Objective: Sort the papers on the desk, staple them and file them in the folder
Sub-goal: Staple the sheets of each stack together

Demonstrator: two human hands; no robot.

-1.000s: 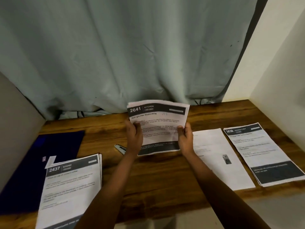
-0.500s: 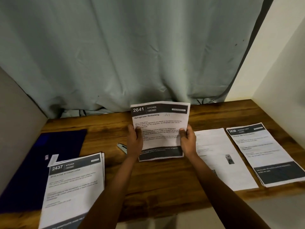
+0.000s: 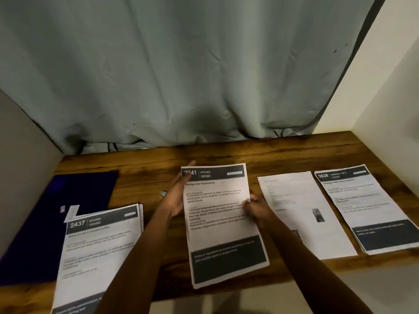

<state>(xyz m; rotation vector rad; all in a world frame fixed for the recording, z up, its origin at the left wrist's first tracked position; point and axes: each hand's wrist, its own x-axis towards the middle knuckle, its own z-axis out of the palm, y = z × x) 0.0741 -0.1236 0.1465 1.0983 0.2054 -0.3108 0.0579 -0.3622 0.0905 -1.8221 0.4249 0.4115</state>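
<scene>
White paper with a black header: the 2641 sheets (image 3: 222,223) lie in the middle of the wooden desk (image 3: 272,155), reaching almost to its front edge, and they seem to be more than one page (the lower edge shows layers). The left hand (image 3: 176,198) is laid flat against their left side with straight fingers, one fingertip covering part of the number at the top corner; it holds nothing. The right hand (image 3: 257,211) grips the right edge with curled fingers.

I judge that the step in hand is squaring this set so the edges agree before stapling. Just left of the left hand a small metal object (image 3: 163,193) shows, probably the stapler, though most of it is hidden. The next move calls for one hand to keep the pages aligned while the other brings that tool to a top corner.

Further left are the 2437 pile (image 3: 97,250) and, partly under it, the dark blue folder (image 3: 74,196). To the right are a plain sheet (image 3: 301,200) and the 3638 pile (image 3: 362,205).
</scene>
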